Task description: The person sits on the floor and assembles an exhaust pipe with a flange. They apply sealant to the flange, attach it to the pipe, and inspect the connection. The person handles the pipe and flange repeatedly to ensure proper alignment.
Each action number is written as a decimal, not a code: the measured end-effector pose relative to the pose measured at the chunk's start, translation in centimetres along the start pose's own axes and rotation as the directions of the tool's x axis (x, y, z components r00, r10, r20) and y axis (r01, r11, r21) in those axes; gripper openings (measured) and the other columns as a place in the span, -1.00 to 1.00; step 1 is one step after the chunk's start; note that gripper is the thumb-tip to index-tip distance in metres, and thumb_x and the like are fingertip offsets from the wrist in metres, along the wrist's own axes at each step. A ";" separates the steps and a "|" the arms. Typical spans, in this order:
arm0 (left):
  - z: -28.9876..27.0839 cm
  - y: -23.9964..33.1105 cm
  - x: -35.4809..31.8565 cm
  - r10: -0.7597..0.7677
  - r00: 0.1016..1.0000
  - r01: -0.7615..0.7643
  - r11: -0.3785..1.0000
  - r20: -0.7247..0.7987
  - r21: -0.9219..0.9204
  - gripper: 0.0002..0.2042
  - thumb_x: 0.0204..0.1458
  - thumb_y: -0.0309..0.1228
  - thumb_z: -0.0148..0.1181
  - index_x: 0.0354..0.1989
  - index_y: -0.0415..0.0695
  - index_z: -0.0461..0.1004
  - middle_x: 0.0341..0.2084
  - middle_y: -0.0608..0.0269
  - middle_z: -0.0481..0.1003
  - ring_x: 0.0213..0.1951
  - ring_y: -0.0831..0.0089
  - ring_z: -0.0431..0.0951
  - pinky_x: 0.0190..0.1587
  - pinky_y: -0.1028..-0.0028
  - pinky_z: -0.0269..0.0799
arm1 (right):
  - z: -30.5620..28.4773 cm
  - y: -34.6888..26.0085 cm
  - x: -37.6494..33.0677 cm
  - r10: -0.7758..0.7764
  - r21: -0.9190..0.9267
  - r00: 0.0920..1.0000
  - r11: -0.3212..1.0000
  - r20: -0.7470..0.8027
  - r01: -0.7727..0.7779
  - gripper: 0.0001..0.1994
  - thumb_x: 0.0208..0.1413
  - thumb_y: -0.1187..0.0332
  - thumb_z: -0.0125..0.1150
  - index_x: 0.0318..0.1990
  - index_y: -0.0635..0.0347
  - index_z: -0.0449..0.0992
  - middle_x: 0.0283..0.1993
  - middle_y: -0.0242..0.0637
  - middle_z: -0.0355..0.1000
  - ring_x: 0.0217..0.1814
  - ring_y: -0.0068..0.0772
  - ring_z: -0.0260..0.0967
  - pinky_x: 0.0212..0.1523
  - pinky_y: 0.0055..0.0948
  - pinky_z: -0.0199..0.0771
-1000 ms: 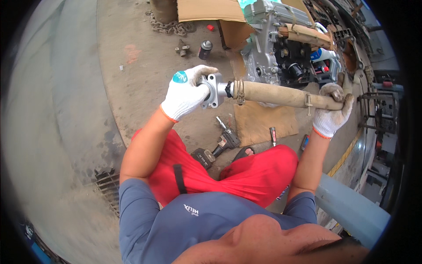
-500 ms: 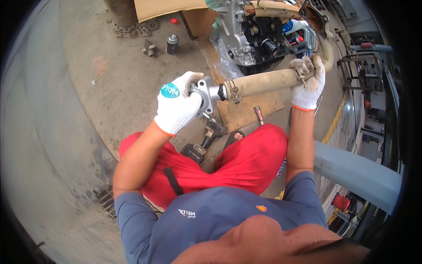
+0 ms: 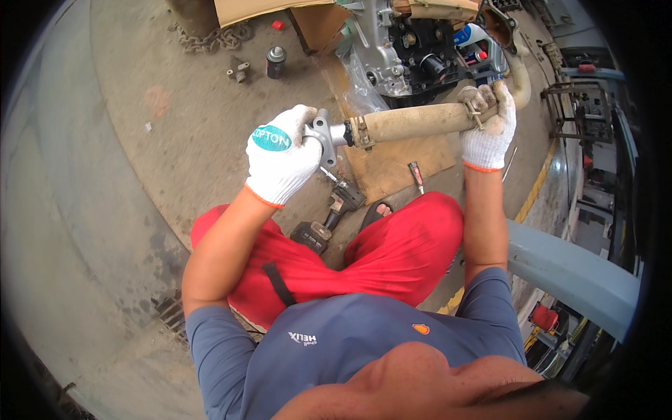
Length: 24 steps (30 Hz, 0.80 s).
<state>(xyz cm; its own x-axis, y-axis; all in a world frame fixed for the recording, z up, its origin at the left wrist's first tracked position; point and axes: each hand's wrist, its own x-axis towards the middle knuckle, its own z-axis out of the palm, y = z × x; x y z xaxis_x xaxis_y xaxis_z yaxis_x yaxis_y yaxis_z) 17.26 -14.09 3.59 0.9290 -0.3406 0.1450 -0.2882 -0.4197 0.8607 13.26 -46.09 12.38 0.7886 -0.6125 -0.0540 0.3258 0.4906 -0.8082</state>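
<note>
My left hand (image 3: 282,150), in a white knit glove, is closed round a silver metal flanged fitting (image 3: 326,137) with bolt holes, likely a thermostat housing. Its spout meets the left end of a dusty tan hose (image 3: 413,126), where a hose clamp (image 3: 362,133) sits round the hose; how far the spout goes in cannot be made out. Farther right, my gloved right hand (image 3: 491,129) grips the hose close to a second clamp (image 3: 476,115). Both hands hold the parts raised in front of my knees. Fingertips of the left hand are partly hidden behind the fitting.
An engine (image 3: 420,59) stands ahead, with clear plastic and cardboard (image 3: 399,168) by it. A cordless power tool (image 3: 336,210) and a screwdriver (image 3: 416,176) lie near my legs. A spray can (image 3: 276,63) and a small metal part (image 3: 239,69) are at far left; a blue-grey beam (image 3: 570,273) is at right.
The left hand has turned slightly with the fitting, and the hose's left end has shifted a little left and up. Both hands keep their hold.
</note>
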 end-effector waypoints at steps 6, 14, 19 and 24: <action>0.3 0.0 0.1 -0.075 0.997 0.075 0.997 0.032 0.015 -0.70 0.00 -0.49 0.11 -0.09 -0.15 0.64 -0.41 0.02 0.65 -0.43 0.25 0.70 -0.33 0.34 0.59 | 0.1 0.4 -0.3 -0.013 -0.052 0.999 0.999 -0.038 0.011 -0.71 0.36 0.29 0.21 -0.40 -0.03 0.25 -0.48 -0.51 0.09 -0.48 -0.52 0.09 -0.29 -0.39 0.33; 0.5 -0.7 -0.5 -0.203 0.965 0.215 0.975 0.167 -0.054 -0.70 0.01 -0.46 0.10 -0.09 -0.21 0.62 -0.42 0.07 0.64 -0.42 0.39 0.67 -0.32 0.40 0.57 | -1.1 -0.1 -0.8 0.032 0.004 0.991 0.999 0.128 -0.033 -0.81 0.31 0.36 0.21 -0.35 0.06 0.34 -0.47 -0.46 0.24 -0.46 -0.53 0.20 -0.22 -0.42 0.44; 1.7 -1.3 -1.7 -0.216 0.949 0.253 0.957 0.231 -0.144 -0.71 0.04 -0.49 0.07 -0.09 -0.26 0.60 -0.41 0.13 0.63 -0.37 0.49 0.63 -0.27 0.44 0.55 | -1.2 -0.9 -0.8 0.059 0.064 0.983 0.995 0.174 -0.071 -0.84 0.30 0.39 0.19 -0.34 0.12 0.36 -0.47 -0.41 0.24 -0.46 -0.53 0.19 -0.14 -0.35 0.48; 2.9 -1.8 -2.8 -0.282 0.932 0.357 0.825 0.228 -0.437 -0.67 0.04 -0.53 0.05 -0.03 -0.38 0.57 -0.39 0.10 0.62 -0.35 0.49 0.60 -0.25 0.47 0.53 | -0.8 -1.3 -0.6 0.059 0.094 0.991 0.993 0.124 -0.071 -0.83 0.28 0.41 0.19 -0.37 0.14 0.36 -0.47 -0.39 0.24 -0.49 -0.54 0.17 -0.13 -0.35 0.48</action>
<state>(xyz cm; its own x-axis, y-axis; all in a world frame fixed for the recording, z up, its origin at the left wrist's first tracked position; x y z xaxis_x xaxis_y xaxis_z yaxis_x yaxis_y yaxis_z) 14.55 -14.79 0.24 0.8939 -0.3911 -0.2190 0.1952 -0.1001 0.9756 11.93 -46.85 12.99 0.8651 -0.5009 -0.0283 0.3165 0.5887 -0.7438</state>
